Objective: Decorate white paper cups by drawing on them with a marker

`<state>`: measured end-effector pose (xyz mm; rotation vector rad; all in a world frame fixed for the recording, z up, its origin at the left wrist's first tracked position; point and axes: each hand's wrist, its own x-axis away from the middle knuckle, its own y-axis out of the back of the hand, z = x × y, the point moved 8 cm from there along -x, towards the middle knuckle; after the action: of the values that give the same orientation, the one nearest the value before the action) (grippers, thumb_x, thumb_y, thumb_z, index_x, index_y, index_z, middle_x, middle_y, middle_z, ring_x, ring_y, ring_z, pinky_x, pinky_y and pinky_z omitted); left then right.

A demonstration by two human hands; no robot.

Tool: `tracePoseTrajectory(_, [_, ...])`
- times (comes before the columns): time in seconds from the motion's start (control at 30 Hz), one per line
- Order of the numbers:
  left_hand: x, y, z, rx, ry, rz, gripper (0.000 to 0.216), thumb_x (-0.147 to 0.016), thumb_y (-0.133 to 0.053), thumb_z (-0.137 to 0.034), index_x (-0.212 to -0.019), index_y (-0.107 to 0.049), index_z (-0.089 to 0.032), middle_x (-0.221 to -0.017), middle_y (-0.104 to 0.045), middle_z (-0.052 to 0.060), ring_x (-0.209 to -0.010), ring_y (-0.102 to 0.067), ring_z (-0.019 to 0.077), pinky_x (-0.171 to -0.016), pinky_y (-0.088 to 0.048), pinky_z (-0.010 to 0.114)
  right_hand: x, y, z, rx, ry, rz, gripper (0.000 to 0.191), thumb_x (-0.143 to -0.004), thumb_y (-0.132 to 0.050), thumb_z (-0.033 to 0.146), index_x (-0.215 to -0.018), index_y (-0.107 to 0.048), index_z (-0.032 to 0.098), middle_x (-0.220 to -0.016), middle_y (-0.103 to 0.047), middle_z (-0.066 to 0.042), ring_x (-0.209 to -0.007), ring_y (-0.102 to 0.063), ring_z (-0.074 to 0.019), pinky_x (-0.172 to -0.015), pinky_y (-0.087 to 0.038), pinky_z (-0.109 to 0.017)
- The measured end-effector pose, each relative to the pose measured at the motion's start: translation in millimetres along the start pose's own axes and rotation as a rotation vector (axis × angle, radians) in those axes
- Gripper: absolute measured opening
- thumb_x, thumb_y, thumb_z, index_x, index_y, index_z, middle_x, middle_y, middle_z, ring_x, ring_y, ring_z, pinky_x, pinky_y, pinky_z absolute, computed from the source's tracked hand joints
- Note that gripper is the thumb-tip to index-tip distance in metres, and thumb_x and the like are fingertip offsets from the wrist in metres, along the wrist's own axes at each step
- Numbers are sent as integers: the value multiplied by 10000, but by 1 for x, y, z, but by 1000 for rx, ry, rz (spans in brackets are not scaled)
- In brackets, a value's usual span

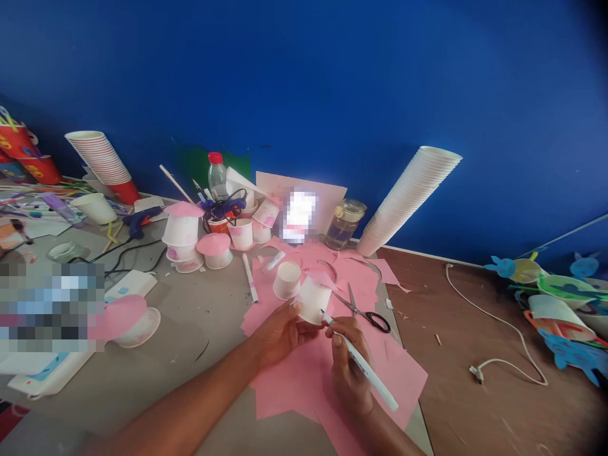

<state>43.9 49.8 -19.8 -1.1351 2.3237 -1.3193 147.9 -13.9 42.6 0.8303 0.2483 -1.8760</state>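
My left hand [280, 334] is closed around the lower side of a white paper cup [313, 300], tilted over the pink paper. A white marker pen [368, 368] is gripped in my right hand [350, 364], its dark tip at the cup's right side. Just behind, another white paper cup [287, 280] stands on the pink paper [351, 400]. Black-handled scissors [365, 311] lie spread to the right of the held cup. Left of the paper lie a second marker pen [249, 278] and a small clear tube [273, 261].
At the back stand a lit phone [299, 215], a glass jar [346, 223] and a tall leaning cup stack [408, 201]. Cups with pink paper tops [183, 231] stand left, near a glue gun [142, 218]. A white cable [494, 323] lies on the brown surface at right.
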Motion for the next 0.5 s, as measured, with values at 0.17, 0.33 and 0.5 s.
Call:
tracePoseTrajectory(0.17, [1, 0, 0, 1, -7, -2, 335, -880, -611, -393, -1077, -674, -129, -1007, -721, 127, -950, -660, 232, -930, -457, 386, -2, 0, 2, 10, 18, -9, 165, -958, -431, 181, -960, -587, 231, -817, -581, -30, -784, -576, -180, -673, -491, -328])
tracePoseTrajectory(0.33, [1, -1, -1, -6, -10, -12, 305, -868, -627, -398, -1018, -681, -138, -992, -724, 128, -945, -661, 238, -928, -455, 397, -3, 0, 4, 4, 31, -12, 166, -951, -436, 165, -972, -587, 231, -806, -583, -24, -771, -571, -173, -669, -497, -320])
tracePoseTrajectory(0.5, [1, 1, 0, -5, -4, -25, 325, -862, -638, -396, -1052, -671, -135, -1001, -723, 128, -949, -661, 237, -919, -455, 392, -3, -1, 2, 14, 22, -1, 167, -947, -434, 159, -964, -585, 227, -801, -579, -27, -765, -571, -176, -668, -501, -330])
